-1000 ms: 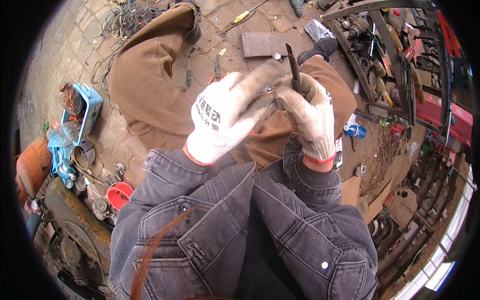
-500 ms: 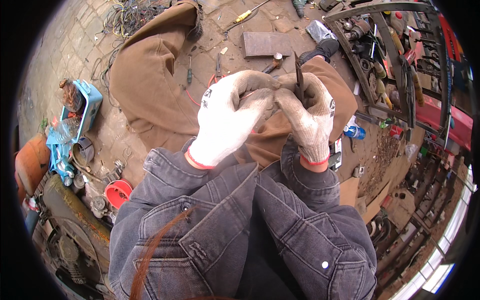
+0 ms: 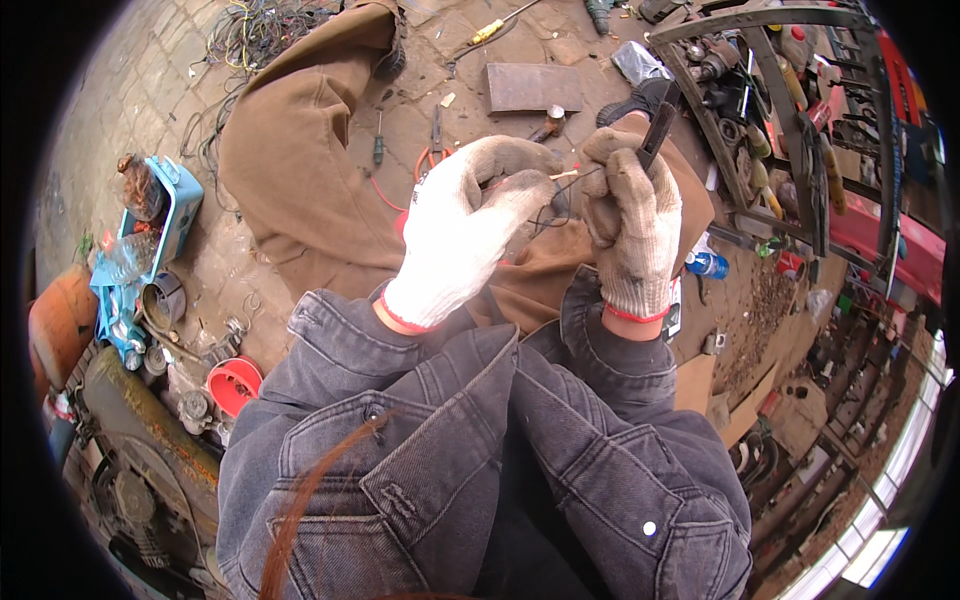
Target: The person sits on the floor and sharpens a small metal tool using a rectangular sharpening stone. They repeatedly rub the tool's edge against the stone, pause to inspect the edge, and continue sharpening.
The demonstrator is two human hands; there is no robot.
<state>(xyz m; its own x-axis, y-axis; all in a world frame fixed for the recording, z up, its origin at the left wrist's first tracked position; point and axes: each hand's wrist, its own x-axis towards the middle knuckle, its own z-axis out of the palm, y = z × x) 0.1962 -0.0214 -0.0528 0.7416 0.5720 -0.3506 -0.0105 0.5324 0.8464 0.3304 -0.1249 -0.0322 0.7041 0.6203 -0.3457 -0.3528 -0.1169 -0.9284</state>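
Observation:
Both my hands wear white knit gloves with greyed fingers and red cuffs, raised over my brown-trousered lap. My left hand [image 3: 455, 220] is closed in a pinch on a thin wire [image 3: 566, 174], whose pale end with a reddish tip sticks out toward the right hand. Fingers curled, my right hand [image 3: 632, 215] grips a dark flat blade-like tool [image 3: 660, 132] that points up and away. A thin dark strand [image 3: 548, 222] loops in the gap between the hands; where it joins is unclear.
Beyond my hands lie red-handled pliers [image 3: 434, 150], a green screwdriver [image 3: 378, 148], a hammer [image 3: 552, 122] and a rectangular slab [image 3: 535, 88]. A metal frame [image 3: 705, 130] full of parts stands right. Left are a blue basket [image 3: 180, 205] and a red dish [image 3: 234, 385].
My hands were together and have drawn apart, the right one moving right and turning. The dark tool now tilts to the right, and the wire and strand show between the hands.

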